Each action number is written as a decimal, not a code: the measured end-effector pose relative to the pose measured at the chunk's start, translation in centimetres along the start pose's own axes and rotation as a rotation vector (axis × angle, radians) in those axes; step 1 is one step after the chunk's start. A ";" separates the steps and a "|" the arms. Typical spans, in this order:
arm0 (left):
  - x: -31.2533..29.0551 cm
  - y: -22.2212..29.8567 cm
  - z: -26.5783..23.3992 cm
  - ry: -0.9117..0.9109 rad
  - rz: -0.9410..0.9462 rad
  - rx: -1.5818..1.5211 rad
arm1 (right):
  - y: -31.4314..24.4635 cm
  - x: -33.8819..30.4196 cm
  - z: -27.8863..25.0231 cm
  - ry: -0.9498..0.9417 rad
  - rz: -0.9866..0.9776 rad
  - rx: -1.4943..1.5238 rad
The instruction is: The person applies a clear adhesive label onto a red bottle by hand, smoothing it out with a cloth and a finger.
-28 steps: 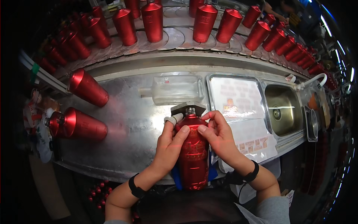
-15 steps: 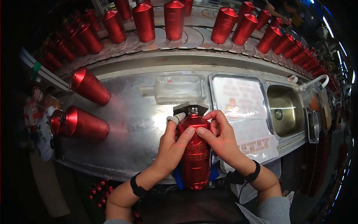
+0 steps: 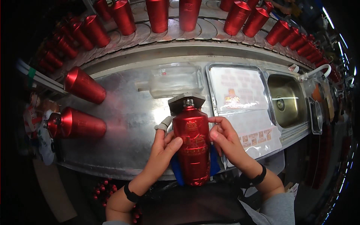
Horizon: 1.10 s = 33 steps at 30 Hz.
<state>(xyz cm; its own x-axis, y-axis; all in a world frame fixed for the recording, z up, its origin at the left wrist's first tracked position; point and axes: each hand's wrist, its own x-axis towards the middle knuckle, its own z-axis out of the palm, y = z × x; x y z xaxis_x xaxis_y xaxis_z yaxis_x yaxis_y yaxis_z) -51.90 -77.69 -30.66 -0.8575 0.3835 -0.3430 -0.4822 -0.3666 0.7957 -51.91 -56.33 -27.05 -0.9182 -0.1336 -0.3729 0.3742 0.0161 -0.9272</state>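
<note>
A glossy red bottle (image 3: 192, 150) with gold markings leans neck-away on a blue support (image 3: 176, 168), directly in front of me. Its clear neck lies by a dark angular plate (image 3: 176, 103). My left hand (image 3: 162, 148) holds the bottle's left side, thumb on its front edge; a pale wrap covers the raised index fingertip. At the right side, my right hand (image 3: 227, 140) has its fingers apart, with index and thumb tips at the bottle's edge. Whether those tips press on it I cannot tell.
A clear rectangular glass bottle (image 3: 176, 81) lies behind the plate. To the right are a metal tray (image 3: 210, 80) with label sheets (image 3: 240, 88) and a sink (image 3: 286, 125). More red bottles (image 3: 84, 123) lie at left; others stand along the curved conveyor (image 3: 140, 34).
Both thumbs have left the middle of the bottle's upper front. My hands have moved apart to its two sides, and its gold markings now show more. Conveyor bottles have shifted in view.
</note>
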 end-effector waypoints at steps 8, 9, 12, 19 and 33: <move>-1.1 -0.3 0.0 -0.105 0.060 0.129 | 2.3 -1.4 1.2 -0.037 -0.008 -0.032; -1.1 -0.2 0.0 -0.102 0.067 0.126 | 2.4 -1.3 1.3 -0.039 -0.015 -0.032; -1.1 -0.1 0.0 -0.109 0.086 0.132 | 2.3 -1.2 1.1 -0.056 -0.023 -0.012; -1.2 -0.1 -0.6 -0.141 0.064 0.128 | 2.1 -1.3 0.5 -0.113 0.014 0.054; -0.8 -0.4 -0.5 -0.092 0.095 0.137 | 1.6 -0.6 1.6 -0.019 0.014 -0.029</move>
<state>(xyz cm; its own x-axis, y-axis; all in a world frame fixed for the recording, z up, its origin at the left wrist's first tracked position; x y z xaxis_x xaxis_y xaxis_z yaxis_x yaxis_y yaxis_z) -51.08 -78.26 -30.96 -0.8749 0.4306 -0.2215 -0.3657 -0.2878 0.8851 -50.51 -57.78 -28.24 -0.9100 -0.1523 -0.3856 0.3830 0.0472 -0.9225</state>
